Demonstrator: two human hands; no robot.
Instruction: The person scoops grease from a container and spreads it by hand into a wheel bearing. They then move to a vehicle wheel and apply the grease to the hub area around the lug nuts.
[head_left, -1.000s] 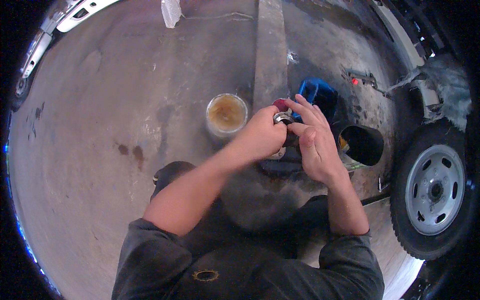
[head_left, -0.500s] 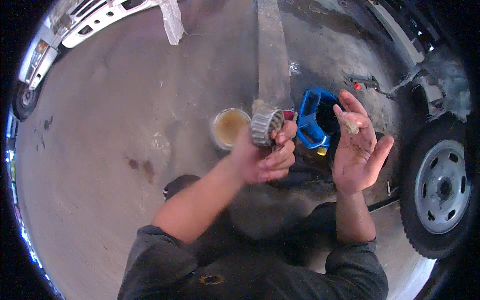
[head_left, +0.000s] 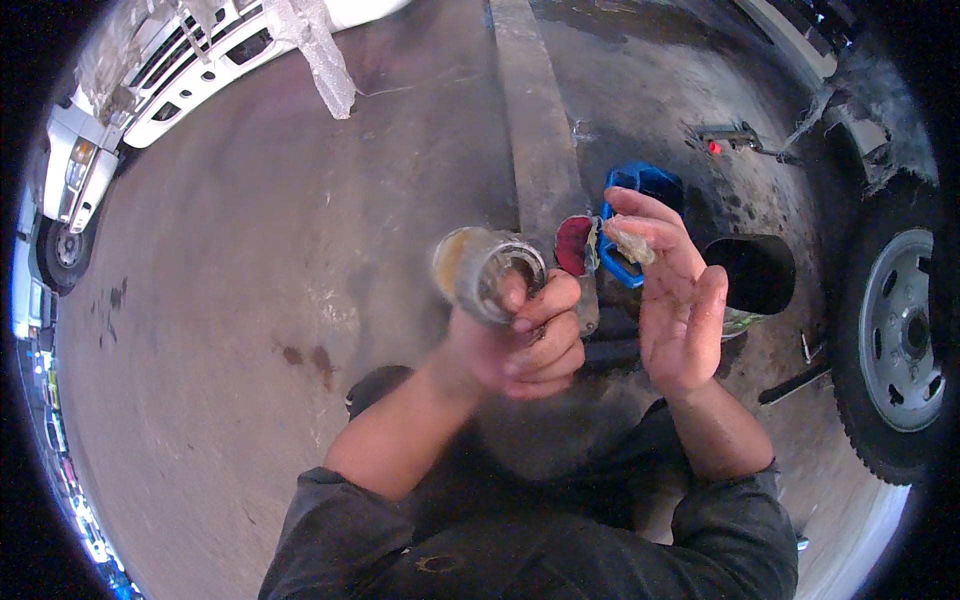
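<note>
My left hand point(head_left: 530, 350) is closed round a metal roller bearing point(head_left: 478, 272), its fingers hooked at the ring's opening. Motion blurs the bearing, though its round hollow centre shows. My right hand point(head_left: 675, 320) is raised beside it with the palm up and the fingers stretched out. A lump of pale yellowish grease point(head_left: 633, 247) clings to those fingers; the palm is smeared. Partly hidden behind the bearing, a round tub point(head_left: 447, 262) with tan contents stands on the floor.
A blue jug point(head_left: 650, 180) and a red, round-edged item point(head_left: 573, 245) lie beyond my hands. Right of them are a dark round container point(head_left: 765, 270), a wheel with a grey rim point(head_left: 905, 335) and a tool with a red part point(head_left: 730, 138). A white vehicle point(head_left: 215, 75) stands far left.
My left hand has turned the bearing, so its hollow centre faces me more. My right hand has moved left, closer to the bearing. The whole view has shifted slightly.
</note>
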